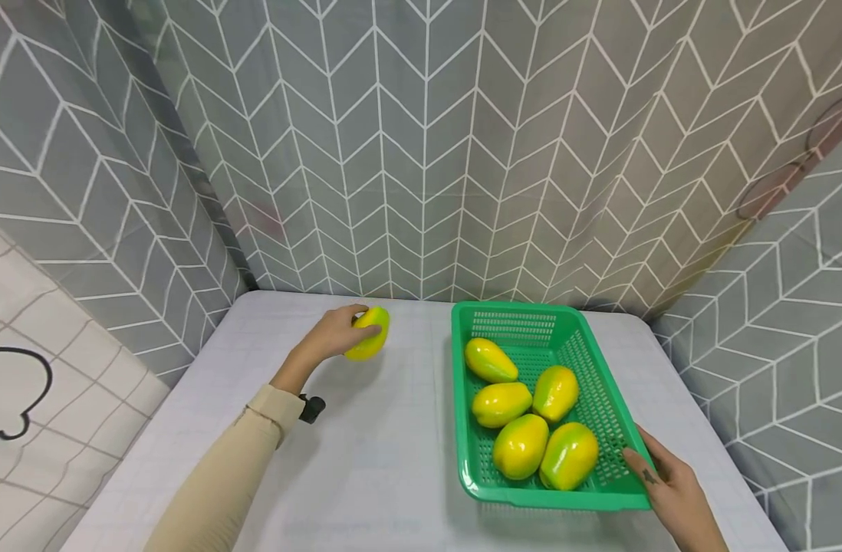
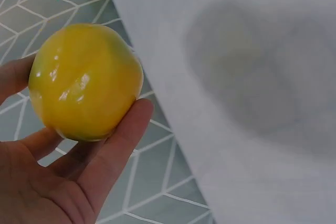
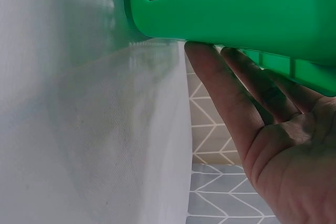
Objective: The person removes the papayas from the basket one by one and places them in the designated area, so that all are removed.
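My left hand (image 1: 343,331) holds a glossy yellow papaya (image 1: 370,335) with green streaks, over the left part of the table. In the left wrist view, thumb and fingers are set around the papaya (image 2: 86,82), and a shadow falls on the tabletop. My right hand (image 1: 676,487) grips the green plastic basket (image 1: 614,391) at its near right corner. Its thumb lies over the rim, while in the right wrist view the fingers (image 3: 226,93) reach along the basket's outside. Several similar papayas (image 1: 521,446) lie inside the basket.
A white cloth covers the table (image 1: 386,460). Grey chevron-patterned curtains (image 1: 421,153) hang behind it and at both sides. A white tiled-pattern cloth (image 1: 41,383) is at the far left.
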### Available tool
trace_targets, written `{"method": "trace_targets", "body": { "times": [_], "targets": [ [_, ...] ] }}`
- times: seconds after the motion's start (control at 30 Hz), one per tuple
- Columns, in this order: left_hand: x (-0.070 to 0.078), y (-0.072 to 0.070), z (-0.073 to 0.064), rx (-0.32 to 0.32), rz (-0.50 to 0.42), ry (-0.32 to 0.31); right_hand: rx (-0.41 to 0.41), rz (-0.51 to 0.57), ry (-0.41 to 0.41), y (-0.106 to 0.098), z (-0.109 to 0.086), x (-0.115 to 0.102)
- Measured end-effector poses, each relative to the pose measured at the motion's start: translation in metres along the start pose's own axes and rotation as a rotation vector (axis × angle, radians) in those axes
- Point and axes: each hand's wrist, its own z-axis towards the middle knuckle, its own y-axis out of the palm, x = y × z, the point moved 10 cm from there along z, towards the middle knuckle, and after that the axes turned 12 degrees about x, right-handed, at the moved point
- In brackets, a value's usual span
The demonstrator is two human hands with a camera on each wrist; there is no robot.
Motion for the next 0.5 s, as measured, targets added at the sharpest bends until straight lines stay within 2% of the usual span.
{"method": "trace_targets", "body": {
  "times": [0.23, 0.5],
  "targets": [
    [-0.034, 0.000, -0.013, 0.022, -0.019, -0.122, 0.005, 0.010, -0.004, 0.000, 0.000, 0.000],
    [-0.065, 0.000, -0.025, 0.027, -0.012, -0.216, 0.008, 0.029, -0.011, 0.001, 0.000, 0.000]
  ]
}}
